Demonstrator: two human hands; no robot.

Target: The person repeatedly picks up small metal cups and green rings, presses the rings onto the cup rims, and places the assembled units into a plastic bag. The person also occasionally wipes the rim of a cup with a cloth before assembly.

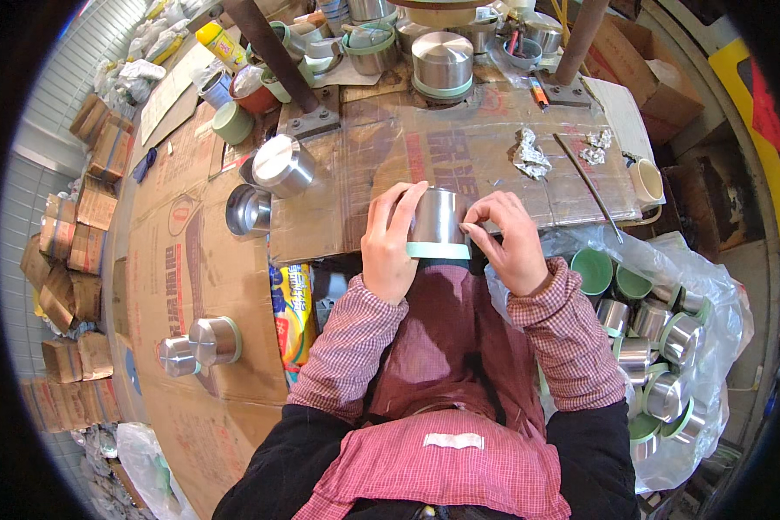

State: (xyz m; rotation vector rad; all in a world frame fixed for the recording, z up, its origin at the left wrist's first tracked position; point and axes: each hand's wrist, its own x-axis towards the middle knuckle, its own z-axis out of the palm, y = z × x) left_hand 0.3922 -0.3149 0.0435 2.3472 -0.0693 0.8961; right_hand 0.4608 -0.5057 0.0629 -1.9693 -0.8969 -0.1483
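Observation:
A shiny metal cup with a pale green rim band stands rim down at the table's near edge, above my lap. My left hand holds it from the left, fingers along its wall. At the cup's right wall is my right hand, thumb and forefinger pinched together; whatever they pinch, if anything, is too small to make out. Left of the hands, a larger metal cup leans beside an open metal cup. Farther back, another metal cup with a green rim sits under the press.
Two dark posts rise from the cardboard-covered table. A metal rod and crumpled foil lie to the right. Several green-lined cups fill a clear plastic bag beside my right arm. Two metal cups sit on cardboard at left.

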